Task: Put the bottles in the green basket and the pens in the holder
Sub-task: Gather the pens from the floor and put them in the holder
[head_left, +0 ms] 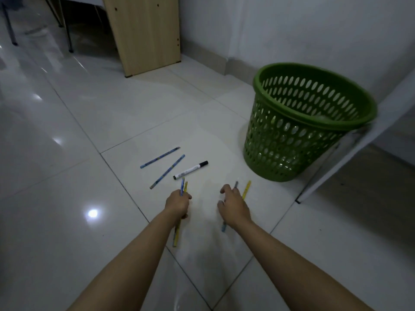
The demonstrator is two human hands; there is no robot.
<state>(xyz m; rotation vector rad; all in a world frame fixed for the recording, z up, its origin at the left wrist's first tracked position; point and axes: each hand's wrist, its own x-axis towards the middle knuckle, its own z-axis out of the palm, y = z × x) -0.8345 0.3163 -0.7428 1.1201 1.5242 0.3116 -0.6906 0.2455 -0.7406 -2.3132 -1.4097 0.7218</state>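
Observation:
My left hand (177, 204) is shut on a blue pen (182, 186) and a yellow pen (176, 236), held together. My right hand (233, 205) hovers with spread fingers over a grey-blue pen (235, 184); a yellow pen (246, 189) lies just right of it. Whether the fingers touch the pen beneath them I cannot tell. Two blue patterned pens (160, 157) (168, 171) and a white marker with a black cap (190, 170) lie on the floor beyond my left hand. The green perforated basket (292, 140) stands upright at the right. No bottles or holder show.
Glossy white floor tiles (67, 153) run across the view. A wooden panel (146, 34) and metal furniture legs (67, 34) stand at the back. A white slanted leg (332, 167) sits right of the basket, against the white wall (292, 30).

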